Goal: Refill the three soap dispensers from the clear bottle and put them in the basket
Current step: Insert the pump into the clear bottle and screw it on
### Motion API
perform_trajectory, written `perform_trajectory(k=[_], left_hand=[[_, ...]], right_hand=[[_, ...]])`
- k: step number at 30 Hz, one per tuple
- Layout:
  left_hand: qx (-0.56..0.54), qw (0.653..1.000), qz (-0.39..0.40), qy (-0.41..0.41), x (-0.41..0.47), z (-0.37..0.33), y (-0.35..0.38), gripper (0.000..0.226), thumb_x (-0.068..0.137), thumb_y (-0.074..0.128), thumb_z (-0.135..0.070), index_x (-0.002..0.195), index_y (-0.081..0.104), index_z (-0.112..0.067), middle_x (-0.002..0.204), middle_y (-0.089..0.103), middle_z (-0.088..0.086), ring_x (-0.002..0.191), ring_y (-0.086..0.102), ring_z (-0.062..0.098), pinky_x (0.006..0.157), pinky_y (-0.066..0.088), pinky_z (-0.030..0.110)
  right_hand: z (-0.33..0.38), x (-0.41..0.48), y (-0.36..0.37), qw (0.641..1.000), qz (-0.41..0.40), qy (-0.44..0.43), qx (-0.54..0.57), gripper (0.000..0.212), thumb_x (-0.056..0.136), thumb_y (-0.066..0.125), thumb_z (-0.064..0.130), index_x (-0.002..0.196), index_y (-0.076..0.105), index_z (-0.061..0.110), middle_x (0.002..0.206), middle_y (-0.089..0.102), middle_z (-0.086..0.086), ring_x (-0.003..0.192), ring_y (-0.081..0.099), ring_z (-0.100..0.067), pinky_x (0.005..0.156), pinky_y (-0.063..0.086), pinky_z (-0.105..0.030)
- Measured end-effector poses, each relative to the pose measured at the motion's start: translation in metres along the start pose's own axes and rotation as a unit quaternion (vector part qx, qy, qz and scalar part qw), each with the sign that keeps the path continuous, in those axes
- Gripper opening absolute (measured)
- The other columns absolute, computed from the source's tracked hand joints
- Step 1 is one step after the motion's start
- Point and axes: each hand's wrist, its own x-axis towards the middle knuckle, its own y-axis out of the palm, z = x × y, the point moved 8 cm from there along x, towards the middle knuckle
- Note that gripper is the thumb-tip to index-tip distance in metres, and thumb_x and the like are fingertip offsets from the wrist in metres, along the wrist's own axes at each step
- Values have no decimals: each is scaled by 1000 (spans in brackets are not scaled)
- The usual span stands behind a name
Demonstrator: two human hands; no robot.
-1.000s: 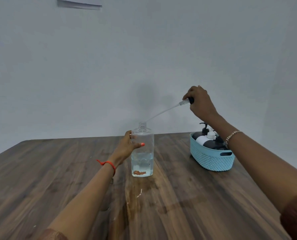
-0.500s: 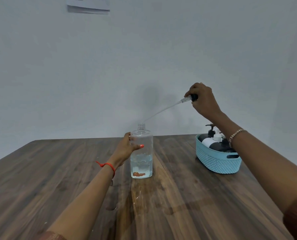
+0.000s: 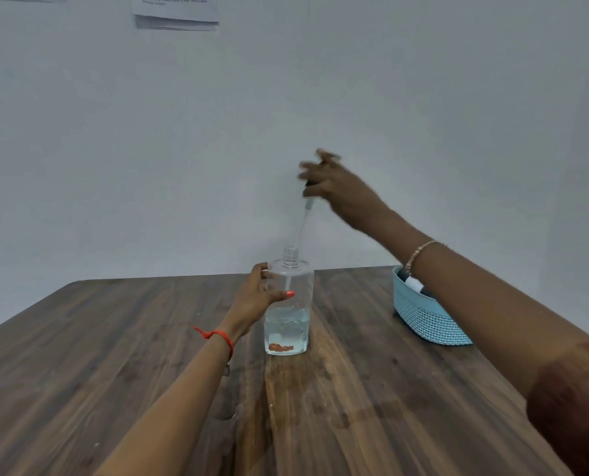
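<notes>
Clear bottle (image 3: 287, 324) gripped upright by left hand (image 3: 255, 297). Pump tube (image 3: 302, 223) pinched by right hand (image 3: 341, 190), slanted up-right from bottle mouth.

Left hand (image 3: 260, 298) reaches forward on a low, stretched arm, fingers (image 3: 263, 269) and thumb curled round the clear bottle (image 3: 287, 328). Right hand (image 3: 342, 192) is up high and blurry, wrist bent down, pinching the pump (image 3: 308, 202) top, spare fingers fanned out.

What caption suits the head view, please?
Left hand grips clear bottle; right hand holds pump tube above it.
</notes>
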Motion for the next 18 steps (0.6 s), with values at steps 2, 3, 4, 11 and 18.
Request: perform_trajectory(k=[2,3,4,11,18], left_hand=[[14,1000,-3,7,-1,-1,1,60,78,73,-10,128,41,-13,121,50,4,97,59,16,77,54,27],[15,1000,-7,7,-1,-1,1,60,78,73,-10,128,41,-12,122,51,4,97,59,15,79,54,28],[12,1000,-10,4,-1,1,0,61,78,73,-12,129,40,-12,123,50,4,96,59,13,80,53,28],[5,1000,5,-5,-3,6,-4,61,80,71,-20,131,39,-18,130,48,3,102,56,14,81,52,28],[-2,1000,19,-15,-2,10,-3,64,80,71,-20,134,37,-16,131,48,3,103,57,14,79,52,25]], right_hand=[[32,3,27,997,53,-46,31,37,76,37,-4,70,71,7,87,72,-12,96,67,-32,93,48,-41],[47,2,39,993,83,-60,52,33,78,41,-7,76,72,5,91,71,-14,99,65,-34,95,47,-43],[59,-1,46,991,94,-68,70,32,79,42,-10,87,70,3,96,69,-16,105,62,-36,101,43,-45],[69,-7,34,979,110,38,167,67,81,31,-23,140,36,8,132,52,-15,128,41,-29,100,40,-39],[55,-19,75,935,209,125,258,77,80,37,-23,143,31,19,137,51,-6,119,50,-24,92,47,-39]])
